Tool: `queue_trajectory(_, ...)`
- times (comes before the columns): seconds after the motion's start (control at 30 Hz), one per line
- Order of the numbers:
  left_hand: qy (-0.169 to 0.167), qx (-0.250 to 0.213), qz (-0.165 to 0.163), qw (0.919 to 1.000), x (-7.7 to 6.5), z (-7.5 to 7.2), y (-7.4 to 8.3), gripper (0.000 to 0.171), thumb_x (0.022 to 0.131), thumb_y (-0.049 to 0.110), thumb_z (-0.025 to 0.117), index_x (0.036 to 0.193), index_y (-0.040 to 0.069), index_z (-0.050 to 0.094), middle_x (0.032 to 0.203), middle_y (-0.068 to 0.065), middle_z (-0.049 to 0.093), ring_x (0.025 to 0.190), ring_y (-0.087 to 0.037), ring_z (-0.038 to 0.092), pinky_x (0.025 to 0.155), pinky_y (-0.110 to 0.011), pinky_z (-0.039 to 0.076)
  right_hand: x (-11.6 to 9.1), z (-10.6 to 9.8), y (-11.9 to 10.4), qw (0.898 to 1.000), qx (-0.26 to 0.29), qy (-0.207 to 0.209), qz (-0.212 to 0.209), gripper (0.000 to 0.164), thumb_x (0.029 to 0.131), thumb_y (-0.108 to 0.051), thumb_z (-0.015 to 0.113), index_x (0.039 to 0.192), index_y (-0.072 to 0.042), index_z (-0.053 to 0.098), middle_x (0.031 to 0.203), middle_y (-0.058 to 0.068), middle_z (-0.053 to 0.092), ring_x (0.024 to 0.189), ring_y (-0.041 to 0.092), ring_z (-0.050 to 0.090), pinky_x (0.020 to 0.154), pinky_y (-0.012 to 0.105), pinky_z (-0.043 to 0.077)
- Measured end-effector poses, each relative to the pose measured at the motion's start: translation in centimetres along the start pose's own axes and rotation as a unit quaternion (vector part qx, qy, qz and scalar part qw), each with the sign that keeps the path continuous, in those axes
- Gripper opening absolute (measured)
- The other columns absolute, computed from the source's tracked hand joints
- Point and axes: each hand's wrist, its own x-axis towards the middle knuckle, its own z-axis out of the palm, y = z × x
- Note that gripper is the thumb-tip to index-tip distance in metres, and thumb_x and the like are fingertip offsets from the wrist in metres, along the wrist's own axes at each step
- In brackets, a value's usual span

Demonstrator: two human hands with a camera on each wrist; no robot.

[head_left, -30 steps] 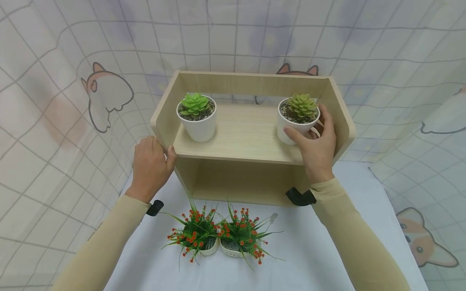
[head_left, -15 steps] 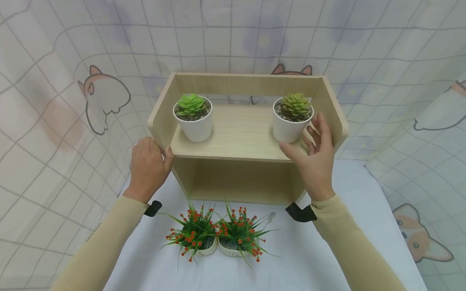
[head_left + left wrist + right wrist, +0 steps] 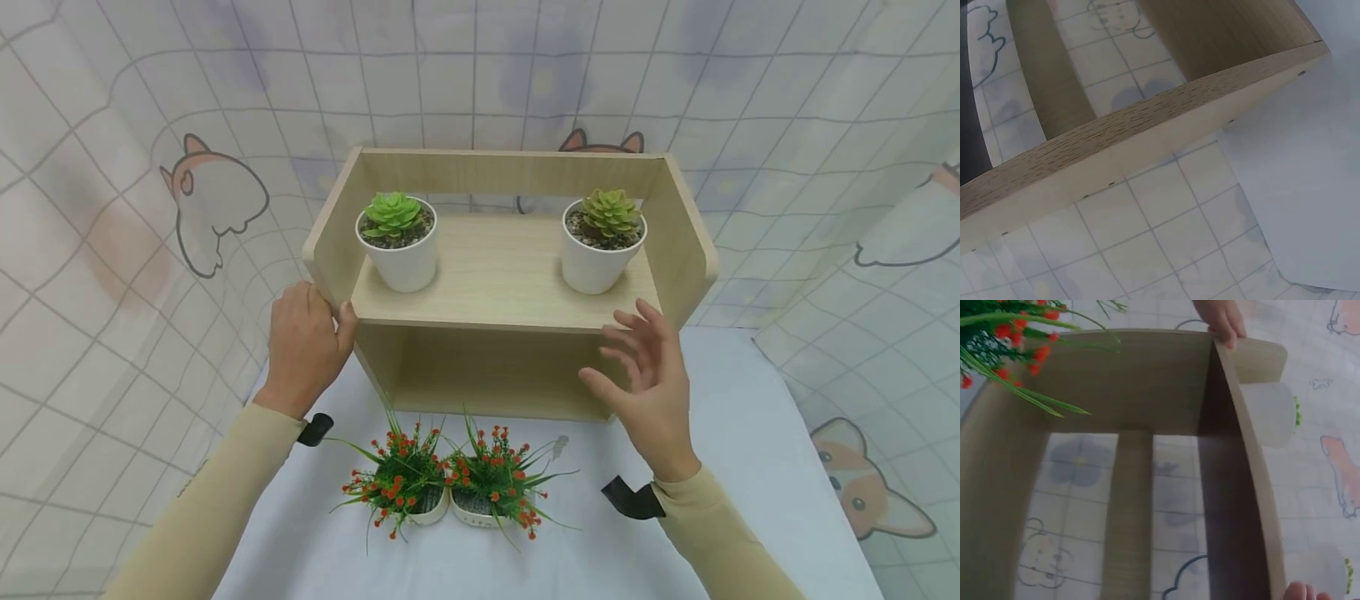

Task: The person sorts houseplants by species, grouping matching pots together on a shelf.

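A two-tier wooden shelf (image 3: 495, 287) stands in the middle of the head view. My left hand (image 3: 309, 350) grips the left side panel, its thumb at the edge of the upper board. On that board, a bright green succulent (image 3: 395, 215) in a white pot (image 3: 406, 265) sits at the left. A duller green succulent (image 3: 612, 213) in a white pot (image 3: 592, 268) sits at the right. My right hand (image 3: 651, 392) hovers before the shelf's right front, fingers apart and holding nothing, below that right pot.
Two low white planters hold red-flowered plants, one at the left (image 3: 408, 479) and one at the right (image 3: 495, 483), on the white cloth (image 3: 585, 550) before the shelf. A grid-patterned curtain (image 3: 480, 83) hangs behind and on both sides.
My right hand let go of the right succulent pot and drew back, down toward the front. The pot stays on the upper board. My left hand keeps its grip on the shelf.
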Motion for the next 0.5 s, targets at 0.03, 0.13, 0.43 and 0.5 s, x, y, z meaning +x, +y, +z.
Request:
queue_trajectory(0.03, 0.000, 0.000, 0.000, 1.0000, 0.0, 0.0, 0.0, 0.033, 0.101, 0.024, 0.044, 0.083, -0.003, 0.048, 0.075, -0.019, 0.045, 0.068, -0.038, 0.042, 0.061, -0.047, 0.033, -0.4, -0.2, 0.3, 1.000, -0.001, -0.007, 0.001, 0.096, 0.072, 0.030, 0.070, 0.156, 0.003, 0.032, 0.143, 0.016, 0.052, 0.126, 0.019, 0.061, 0.100, 0.022, 0.053)
queue_trajectory(0.13, 0.000, 0.002, -0.001, 1.0000, -0.1, 0.0, 0.0, 0.033, 0.102, 0.024, 0.044, 0.084, -0.003, 0.048, 0.076, -0.019, 0.046, 0.068, -0.038, 0.042, 0.062, -0.047, 0.033, -1.5, -0.7, 1.3, 0.999, -0.010, -0.025, 0.018, 0.096, 0.071, 0.030, 0.071, 0.155, 0.003, 0.033, 0.141, 0.016, 0.054, 0.124, 0.016, 0.063, 0.099, 0.022, 0.055)
queue_trajectory(0.43, -0.005, 0.007, -0.001, 1.0000, 0.0, 0.1, -0.1, 0.035, 0.102, 0.024, 0.042, 0.082, -0.004, 0.047, 0.075, -0.021, 0.045, 0.068, -0.039, 0.042, 0.062, -0.050, 0.033, -4.9, -1.9, 4.2, 0.994, -0.040, -0.084, 0.048, 0.083, 0.075, 0.024, 0.072, 0.149, 0.014, 0.036, 0.140, 0.003, 0.058, 0.123, 0.011, 0.063, 0.098, 0.020, 0.055)
queue_trajectory(0.5, -0.006, 0.006, -0.002, 1.0000, 0.0, 0.1, -0.1, 0.035, 0.101, 0.025, 0.042, 0.082, -0.004, 0.046, 0.076, -0.021, 0.045, 0.069, -0.039, 0.042, 0.062, -0.049, 0.033, -5.5, -2.1, 4.9, 0.992, -0.050, -0.096, 0.057, 0.078, 0.077, 0.022, 0.073, 0.147, 0.014, 0.038, 0.140, 0.000, 0.059, 0.122, 0.010, 0.063, 0.097, 0.019, 0.055)
